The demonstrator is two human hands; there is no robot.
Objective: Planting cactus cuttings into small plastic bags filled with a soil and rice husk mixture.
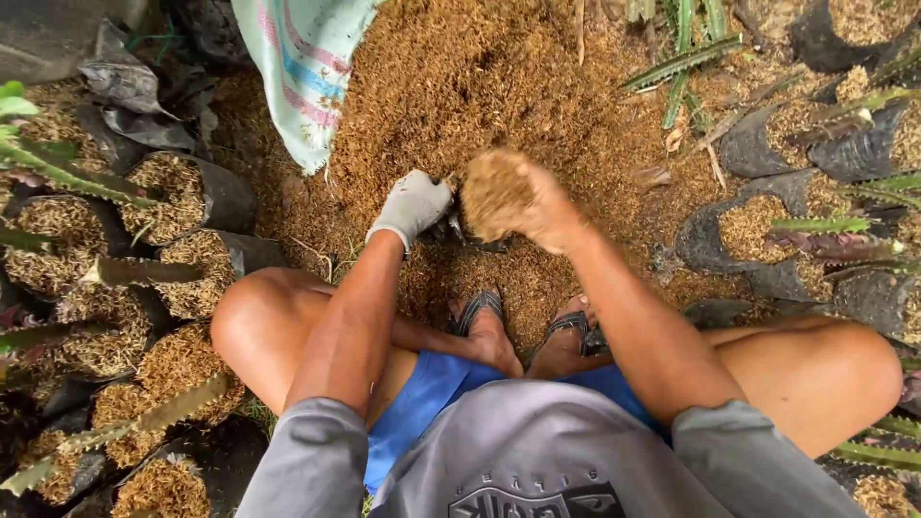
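- One handful of rice husk (496, 195) sits clamped in my bare right hand (547, 209), raised just above the black grow bag (459, 230) in front of my feet.
- My left hand (414, 203) wears the only glove in sight, a grey one, and rests on that bag's rim; the fingers curl down together, but I cannot tell whether they pinch the plastic or just press on it.
- That bag is mostly hidden behind both hands and the husk clump, so only dark scraps of it show.
- One big heap of loose husk (480, 67) spreads ahead of me, with one striped woven sack (302, 58) lying at its left edge, its top cut off by the frame.
- To my left I count about eight filled black bags (182, 197), most with a green cactus cutting (67, 177) in them; those at the bottom corner are cropped and hard to separate.
- To my right there are about five more bags (758, 225), some slumped and half buried, so the count is rough.
- Two sandals (478, 309) are on my feet, toes touching the husk.
- I am squatting, knees spread wide, both forearms reaching forward between them; the right wrist is bent inward, the left arm runs nearly straight.
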